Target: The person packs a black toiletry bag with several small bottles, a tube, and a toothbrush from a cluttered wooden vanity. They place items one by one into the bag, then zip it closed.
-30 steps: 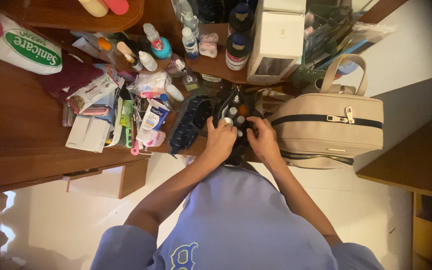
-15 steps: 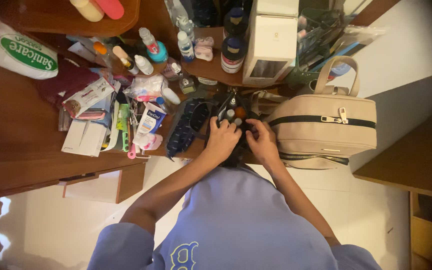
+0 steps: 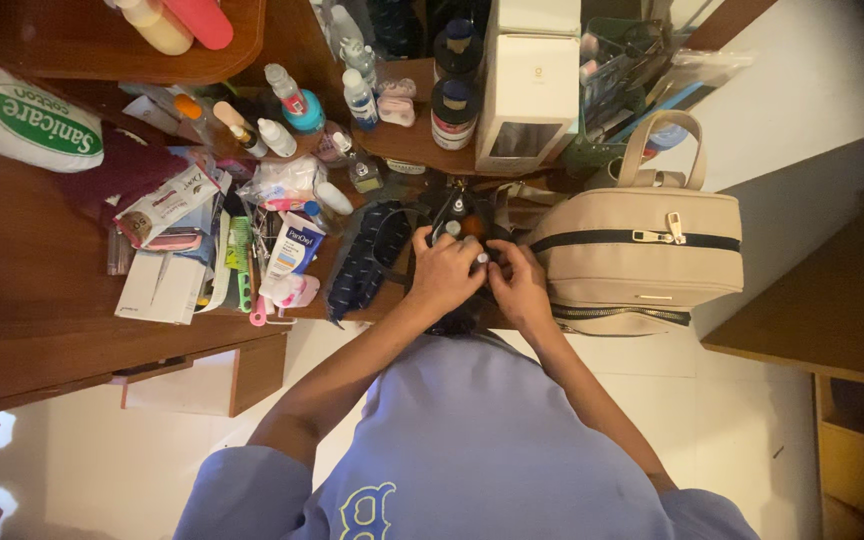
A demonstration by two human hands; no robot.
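Note:
A black toiletry pouch [image 3: 455,212] stands open at the wooden desk's front edge, with several small bottles upright inside. My left hand [image 3: 442,275] grips the pouch's near left rim, fingers curled over it. Close beside it, my right hand [image 3: 518,285] grips the near right rim. The fingertips of both hands meet around a small white-capped bottle [image 3: 482,258] at the pouch's mouth. The hands hide most of the pouch's near side.
A beige zipped handbag [image 3: 642,265] lies just right of the pouch. A navy patterned pouch [image 3: 367,255] and a white-and-blue tube [image 3: 292,250] lie to the left among boxes and packets. Behind stand bottles, jars and a white box [image 3: 527,90]. A drawer [image 3: 202,375] hangs open lower left.
My two hands have drawn closer together over the pouch's mouth, covering more of the bottles. The view has shifted slightly.

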